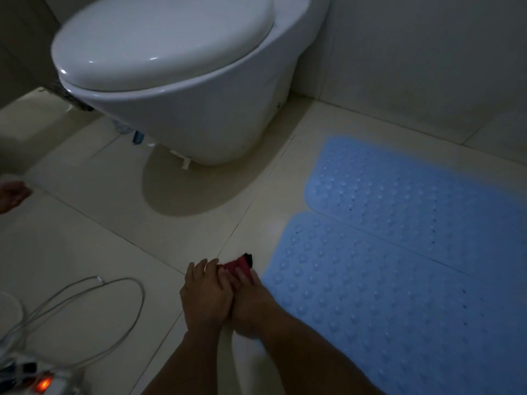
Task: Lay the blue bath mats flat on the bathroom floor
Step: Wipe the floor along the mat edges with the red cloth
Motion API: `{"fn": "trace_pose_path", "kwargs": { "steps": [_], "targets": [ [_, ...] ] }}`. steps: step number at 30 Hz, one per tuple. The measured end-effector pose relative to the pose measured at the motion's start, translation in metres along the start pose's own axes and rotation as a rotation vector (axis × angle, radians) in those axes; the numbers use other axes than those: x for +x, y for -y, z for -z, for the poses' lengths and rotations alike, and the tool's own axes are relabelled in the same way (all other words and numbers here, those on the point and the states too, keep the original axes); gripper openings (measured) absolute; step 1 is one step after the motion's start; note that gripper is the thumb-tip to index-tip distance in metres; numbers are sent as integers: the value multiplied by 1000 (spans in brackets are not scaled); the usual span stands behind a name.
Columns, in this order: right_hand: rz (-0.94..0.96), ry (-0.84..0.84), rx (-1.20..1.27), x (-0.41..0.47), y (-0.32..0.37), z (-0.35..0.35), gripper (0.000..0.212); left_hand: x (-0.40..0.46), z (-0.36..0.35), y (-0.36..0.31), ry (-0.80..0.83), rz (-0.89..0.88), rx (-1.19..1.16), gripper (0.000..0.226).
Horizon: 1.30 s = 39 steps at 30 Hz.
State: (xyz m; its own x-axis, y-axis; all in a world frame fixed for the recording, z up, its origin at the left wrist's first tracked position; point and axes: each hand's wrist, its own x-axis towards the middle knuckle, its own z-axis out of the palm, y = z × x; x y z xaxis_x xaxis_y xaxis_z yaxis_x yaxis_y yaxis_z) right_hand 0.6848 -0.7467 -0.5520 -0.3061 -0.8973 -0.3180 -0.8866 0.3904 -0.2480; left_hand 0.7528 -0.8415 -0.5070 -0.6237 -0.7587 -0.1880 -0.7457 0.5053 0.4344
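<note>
On the floor (85,252) at right, I see two blue bath mats lying flat, edges touching: the far mat (413,201) and the near mat (370,303). Just left of the near mat, my left hand (204,295) and right hand (251,297) together pinch a small red object (238,263), fingers curled.

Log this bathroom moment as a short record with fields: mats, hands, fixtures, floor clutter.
mats: two blue bath mats, far mat and near mat, flat on the tile, side by side
hands: left hand and right hand together, holding a small red and black object beside the near mat
fixtures: white toilet, lid closed
floor clutter: white cable, power strip with lit switch
</note>
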Motion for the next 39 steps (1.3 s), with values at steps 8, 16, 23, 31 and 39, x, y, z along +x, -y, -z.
{"fn": "trace_pose_path", "kwargs": {
  "steps": [8,16,23,31,39],
  "targets": [
    [-228,130,11,45,-101,58,74,1,-24,-15,68,-61,129,53],
    [-370,182,84,84,-164,83,75,35,-61,-54,122,-233,158,70],
    [-417,154,77,109,-209,103,75,83,-90,-84,66,-357,193,69],
    [-474,112,131,151,-266,128,70,116,-136,-109,73,-492,266,82],
    [-555,36,162,185,-312,151,65,114,-138,-108,71,-484,312,81]
  ]
}}
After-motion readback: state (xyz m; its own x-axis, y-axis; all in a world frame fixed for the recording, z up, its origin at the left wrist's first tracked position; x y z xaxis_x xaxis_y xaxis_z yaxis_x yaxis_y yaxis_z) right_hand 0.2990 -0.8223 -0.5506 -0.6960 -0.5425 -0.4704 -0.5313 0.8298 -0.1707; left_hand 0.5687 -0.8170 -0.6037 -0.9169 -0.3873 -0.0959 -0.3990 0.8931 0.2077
